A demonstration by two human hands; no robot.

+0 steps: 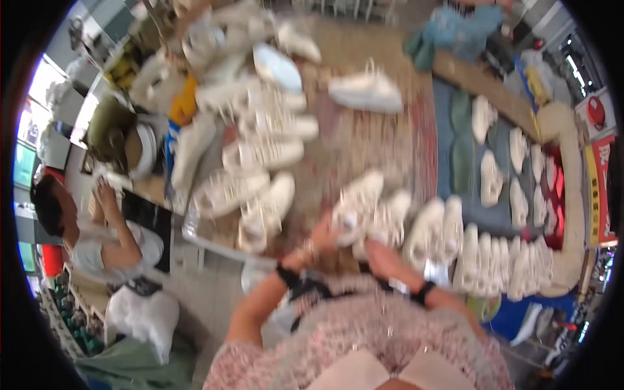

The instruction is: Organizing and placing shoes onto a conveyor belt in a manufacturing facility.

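At the near edge of the worktable (370, 149), a white lace-up sneaker (361, 198) stands toe away from me. My left hand (324, 236) grips its heel end, closed, with some fingers hidden by the shoe. Just to the right, a second white sneaker (392, 214) has its heel end in my right hand (385, 258), whose fingers look closed but are smeared by blur. Beside that hand is another pair of white sneakers (426, 233). Left of my hands, a white sneaker (265, 211) points away from me.
A column of white sneakers (273, 154) lines the table's left side. One sneaker (367, 90) lies on its side at the far middle. Tight rows of sneakers (487, 263) and a conveyor belt (445, 130) are to the right. A co-worker (117, 240) is at the left.
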